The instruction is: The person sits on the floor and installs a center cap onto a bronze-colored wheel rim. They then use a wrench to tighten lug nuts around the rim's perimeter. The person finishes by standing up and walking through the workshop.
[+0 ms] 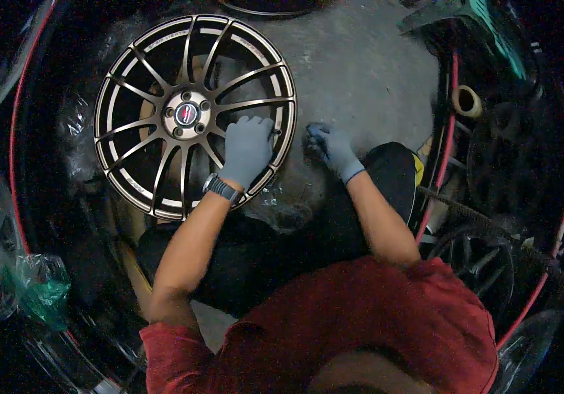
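Note:
A bronze multi-spoke car wheel rim (184, 141) lies face-up in front of me, left of centre, with a dark centre cap and bolt holes around it. My left hand (249, 150), in a grey glove, is closed over the wheel's right side, its fingers curled at the spokes and outer lip. Beside its thumb, a small dark valve stem (277, 132) shows on the rim. Just right of the wheel and apart from it is my right hand (336, 152), also gloved in grey with dark fingertips. Its fingers are bent together; whatever they hold is too dark to make out.
Grey concrete floor (367, 72) stretches beyond my right hand. At the right stand a cardboard tube or tape roll (467, 102) and dark wheels (476, 262). Green plastic wrap (40, 289) sits at the lower left. Red hoses or bands (448, 138) run down both sides.

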`<state>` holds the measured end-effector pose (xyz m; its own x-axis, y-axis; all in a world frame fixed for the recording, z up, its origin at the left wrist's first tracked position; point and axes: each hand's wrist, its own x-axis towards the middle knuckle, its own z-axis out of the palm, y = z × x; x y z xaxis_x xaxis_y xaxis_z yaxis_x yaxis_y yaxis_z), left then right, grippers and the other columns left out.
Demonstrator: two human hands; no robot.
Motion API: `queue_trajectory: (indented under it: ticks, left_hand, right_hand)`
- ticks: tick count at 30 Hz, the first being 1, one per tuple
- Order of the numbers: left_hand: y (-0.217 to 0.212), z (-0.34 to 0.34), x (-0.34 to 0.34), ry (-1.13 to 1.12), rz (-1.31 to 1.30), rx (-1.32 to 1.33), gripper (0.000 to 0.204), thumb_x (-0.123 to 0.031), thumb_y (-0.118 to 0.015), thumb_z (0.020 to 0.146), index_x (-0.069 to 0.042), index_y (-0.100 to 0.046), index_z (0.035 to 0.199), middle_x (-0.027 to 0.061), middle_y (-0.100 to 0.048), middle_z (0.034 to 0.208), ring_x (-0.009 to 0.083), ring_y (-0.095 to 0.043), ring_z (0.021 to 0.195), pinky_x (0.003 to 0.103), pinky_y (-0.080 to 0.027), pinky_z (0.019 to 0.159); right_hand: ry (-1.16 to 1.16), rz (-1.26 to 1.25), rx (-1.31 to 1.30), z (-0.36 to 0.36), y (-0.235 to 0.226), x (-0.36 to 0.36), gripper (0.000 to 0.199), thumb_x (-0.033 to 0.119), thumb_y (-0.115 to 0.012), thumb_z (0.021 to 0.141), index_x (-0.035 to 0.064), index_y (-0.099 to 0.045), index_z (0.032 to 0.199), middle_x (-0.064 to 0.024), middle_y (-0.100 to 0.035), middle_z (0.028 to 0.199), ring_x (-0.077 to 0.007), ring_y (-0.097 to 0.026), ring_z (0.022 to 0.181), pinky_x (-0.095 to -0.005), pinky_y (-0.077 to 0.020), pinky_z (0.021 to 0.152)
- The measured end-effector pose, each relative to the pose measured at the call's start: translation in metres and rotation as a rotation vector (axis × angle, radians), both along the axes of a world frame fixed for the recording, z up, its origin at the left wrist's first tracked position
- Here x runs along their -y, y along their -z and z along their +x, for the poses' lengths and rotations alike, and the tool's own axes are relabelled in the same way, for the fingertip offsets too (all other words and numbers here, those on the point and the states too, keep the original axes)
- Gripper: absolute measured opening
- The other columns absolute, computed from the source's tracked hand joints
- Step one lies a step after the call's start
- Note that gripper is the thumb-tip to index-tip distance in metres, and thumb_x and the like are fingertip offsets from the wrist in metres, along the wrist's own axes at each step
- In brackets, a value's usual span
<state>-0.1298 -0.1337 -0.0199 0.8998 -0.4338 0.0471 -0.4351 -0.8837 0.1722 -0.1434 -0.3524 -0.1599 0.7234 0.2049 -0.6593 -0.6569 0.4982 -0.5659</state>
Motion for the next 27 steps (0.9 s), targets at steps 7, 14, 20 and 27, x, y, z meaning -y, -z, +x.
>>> queue_trajectory:
  ticks: [7, 14, 20, 27]
  left_hand:
    - [0.009, 0.002, 0.003, 0.032, 0.099, -0.044, 0.022, -0.019, -0.070, 0.084, -0.012, -0.069, 0.105, 0.0081, -0.067, 0.094, 0.0304, -0.063, 0.090, 0.045, -0.049, 0.071]
    - [0.012, 0.003, 0.003, 0.043, 0.153, -0.030, 0.029, -0.017, -0.069, 0.082, -0.013, -0.068, 0.110, 0.0070, -0.068, 0.098, 0.0286, -0.063, 0.096, 0.042, -0.046, 0.076]
    - [0.016, 0.000, 0.004, 0.089, 0.083, 0.044, 0.019, -0.014, -0.063, 0.083, -0.011, -0.068, 0.101, 0.0073, -0.066, 0.091, 0.0278, -0.062, 0.090, 0.043, -0.043, 0.073]
    - [0.000, 0.002, 0.001, 0.017, 0.161, 0.031, 0.031, -0.016, -0.067, 0.082, -0.010, -0.067, 0.112, 0.0084, -0.068, 0.094, 0.0275, -0.064, 0.090, 0.044, -0.043, 0.072]
  right_hand:
    - [0.015, -0.009, -0.003, -0.006, 0.020, -0.008, 0.015, 0.015, -0.066, 0.098, 0.0055, -0.065, 0.110, -0.0009, -0.063, 0.077, -0.0096, -0.055, 0.061, -0.0249, -0.0463, 0.054]
    - [-0.124, -0.131, 0.092, -0.005, 0.005, -0.006, 0.014, 0.014, -0.064, 0.099, 0.0046, -0.065, 0.110, 0.0002, -0.063, 0.079, -0.0090, -0.054, 0.062, -0.0236, -0.0451, 0.055]
    - [-0.118, -0.097, 0.167, -0.006, 0.018, -0.012, 0.025, 0.022, -0.066, 0.098, 0.0039, -0.069, 0.114, 0.0013, -0.058, 0.072, -0.0109, -0.052, 0.060, -0.0289, -0.0449, 0.054]
    - [-0.250, -0.201, 0.205, -0.008, 0.042, -0.012, 0.026, 0.027, -0.067, 0.097, 0.0031, -0.072, 0.108, -0.0016, -0.067, 0.080, -0.0109, -0.054, 0.061, -0.0275, -0.0464, 0.058]
